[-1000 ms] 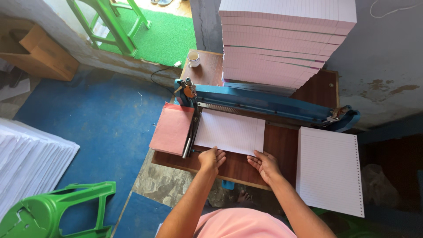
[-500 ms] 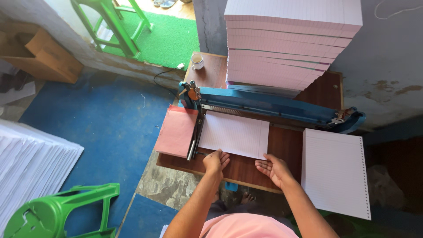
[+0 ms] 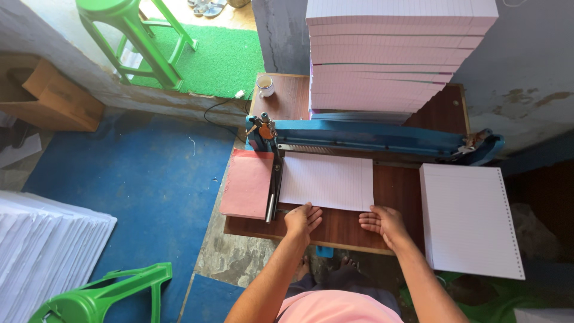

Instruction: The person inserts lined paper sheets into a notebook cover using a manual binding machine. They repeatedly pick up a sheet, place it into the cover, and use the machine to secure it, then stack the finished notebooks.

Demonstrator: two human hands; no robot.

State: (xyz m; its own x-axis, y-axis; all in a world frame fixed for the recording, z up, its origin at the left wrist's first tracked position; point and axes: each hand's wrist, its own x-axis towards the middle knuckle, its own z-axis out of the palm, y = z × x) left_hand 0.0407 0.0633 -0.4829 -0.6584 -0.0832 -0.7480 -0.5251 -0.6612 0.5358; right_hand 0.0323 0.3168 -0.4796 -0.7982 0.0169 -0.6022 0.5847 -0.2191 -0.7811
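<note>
Lined paper sheet is laid flat on the brown wooden table, its far edge tucked under the long blue punching machine. Left hand is pressed at the sheet's near left corner, fingers spread flat and pointed away, fingertips touching the paper edge, nothing gripped. Right hand is rested flat on the table just beside the sheet's near right corner, fingers open and turned leftward, nothing held; contact with the paper cannot be told. Pink paper stack is seen left of the sheet, across the machine's dark lever. White punched stack is set well right of the right hand. Tall pink-white ream pile is stacked behind the machine, a small cup to its left. Green stools are seen on the blue floor.
</note>
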